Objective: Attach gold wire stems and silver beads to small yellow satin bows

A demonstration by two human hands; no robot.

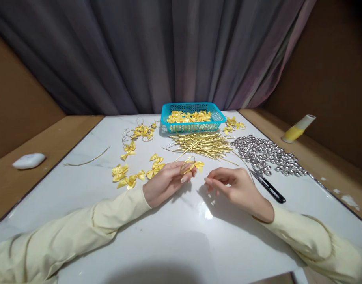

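Note:
My left hand (169,181) is closed on a yellow ribbon bow (198,166) with a gold twist tie (184,167) bent into a loop beside it. My right hand (237,185) is just to the right, apart from the bow. Its thumb and forefinger are pinched together, and whatever may be between them is too small to make out. Several loose yellow bows (130,180) lie left of my left hand. Beyond both hands is a heap of straight gold twist ties (203,145).
A blue basket (193,128) of yellow bows stands at the back. Bows with looped ties (144,131) lie left of it. To the right are silver beads (266,154), black-handled snips (269,187) and a yellow-and-white tube (297,129). A white object (29,161) rests far left.

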